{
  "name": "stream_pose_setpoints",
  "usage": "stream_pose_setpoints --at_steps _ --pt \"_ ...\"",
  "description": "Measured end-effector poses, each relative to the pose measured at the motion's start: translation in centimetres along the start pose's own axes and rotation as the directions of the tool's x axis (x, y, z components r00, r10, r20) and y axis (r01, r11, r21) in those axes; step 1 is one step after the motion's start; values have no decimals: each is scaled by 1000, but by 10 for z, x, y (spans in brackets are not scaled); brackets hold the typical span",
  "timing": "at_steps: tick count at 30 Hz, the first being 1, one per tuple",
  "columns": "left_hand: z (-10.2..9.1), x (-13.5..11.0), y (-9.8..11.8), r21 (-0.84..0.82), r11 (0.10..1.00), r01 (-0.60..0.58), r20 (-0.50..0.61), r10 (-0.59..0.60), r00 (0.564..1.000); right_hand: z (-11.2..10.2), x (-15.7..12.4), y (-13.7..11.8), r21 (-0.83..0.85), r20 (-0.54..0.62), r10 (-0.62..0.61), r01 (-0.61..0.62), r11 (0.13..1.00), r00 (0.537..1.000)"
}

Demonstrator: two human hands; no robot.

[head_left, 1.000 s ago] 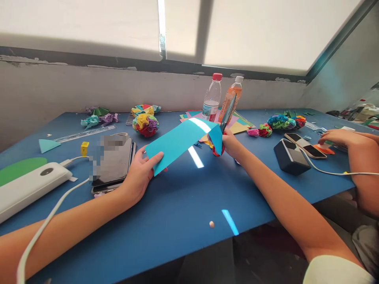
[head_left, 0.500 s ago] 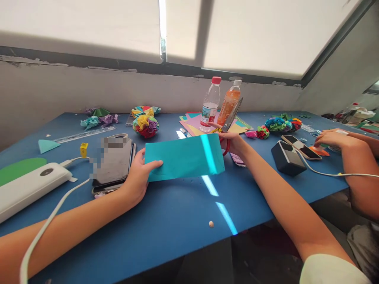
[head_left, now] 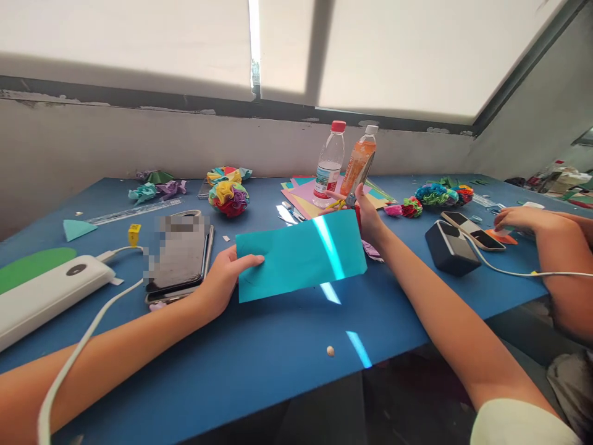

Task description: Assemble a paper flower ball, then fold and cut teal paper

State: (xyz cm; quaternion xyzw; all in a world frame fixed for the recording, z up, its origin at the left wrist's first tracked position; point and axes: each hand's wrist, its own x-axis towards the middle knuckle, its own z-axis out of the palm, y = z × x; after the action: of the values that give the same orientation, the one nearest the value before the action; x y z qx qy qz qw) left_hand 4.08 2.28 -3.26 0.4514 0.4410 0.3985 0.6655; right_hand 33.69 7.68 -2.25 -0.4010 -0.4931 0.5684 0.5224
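Note:
A rectangular piece of turquoise paper (head_left: 296, 256) is held up above the table, a streak of sunlight across its right half. My left hand (head_left: 229, 272) grips its left end, thumb on the near face and fingers behind. At the paper's upper right corner, my right hand (head_left: 368, 213) is closed around a pair of scissors (head_left: 352, 200) with red and yellow on the handles. Their blades point up in front of the orange bottle. The paper hides part of the handles and some right-hand fingers.
Stacked phones (head_left: 178, 262), a white power bank (head_left: 50, 293) and its cable lie left. Colourful paper flowers (head_left: 229, 198), a water bottle (head_left: 328, 167) and an orange drink bottle (head_left: 359, 162) stand behind. A black box (head_left: 451, 247) and another person's hand (head_left: 519, 217) are at right.
The turquoise paper and my left hand have shifted slightly right and nearer. My right hand has turned, with its thumb now raised, and the scissors point more steeply away.

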Motion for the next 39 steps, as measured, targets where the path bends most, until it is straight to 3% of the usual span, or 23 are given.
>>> stream_pose_setpoints --at_steps 9,26,39 --pt "-4 4 -6 28 999 -19 60 17 998 -11 7 9 39 -49 -17 19 999 999" --pt "-2 2 -4 44 999 -8 38 6 999 -3 4 8 148 -81 29 -17 989 996" --pt "-4 4 -7 47 999 -24 38 22 999 1 5 13 188 73 -15 1 982 997"
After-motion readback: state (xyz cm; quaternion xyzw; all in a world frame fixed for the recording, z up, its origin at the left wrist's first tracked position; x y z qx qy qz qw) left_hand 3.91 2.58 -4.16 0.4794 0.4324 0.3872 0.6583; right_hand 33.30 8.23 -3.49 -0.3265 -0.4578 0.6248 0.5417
